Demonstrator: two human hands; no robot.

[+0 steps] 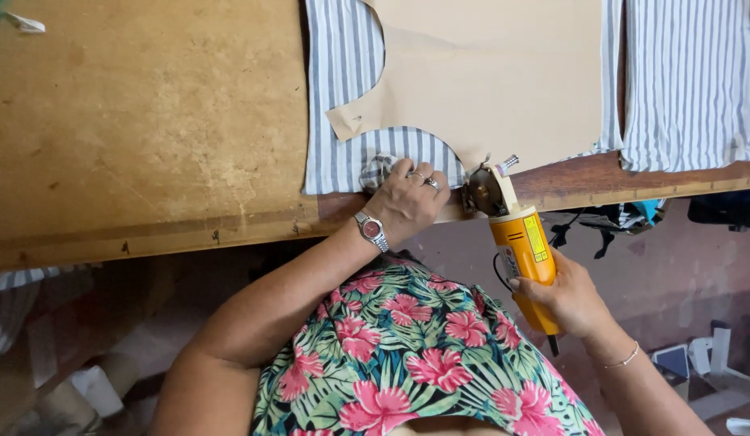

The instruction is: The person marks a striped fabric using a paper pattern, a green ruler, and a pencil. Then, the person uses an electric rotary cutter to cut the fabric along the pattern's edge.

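Left hand point(407, 200) has its fingers closed on a bunched flap of striped fabric point(342, 153) at the table point(140, 121) edge. Right hand point(565, 299) grips the orange rotary fabric cutter point(516, 234), blade just beside those knuckles; a slip could nick them. The cardboard pattern point(496, 73) lies on the cloth, more striped pieces point(690, 81) to the right
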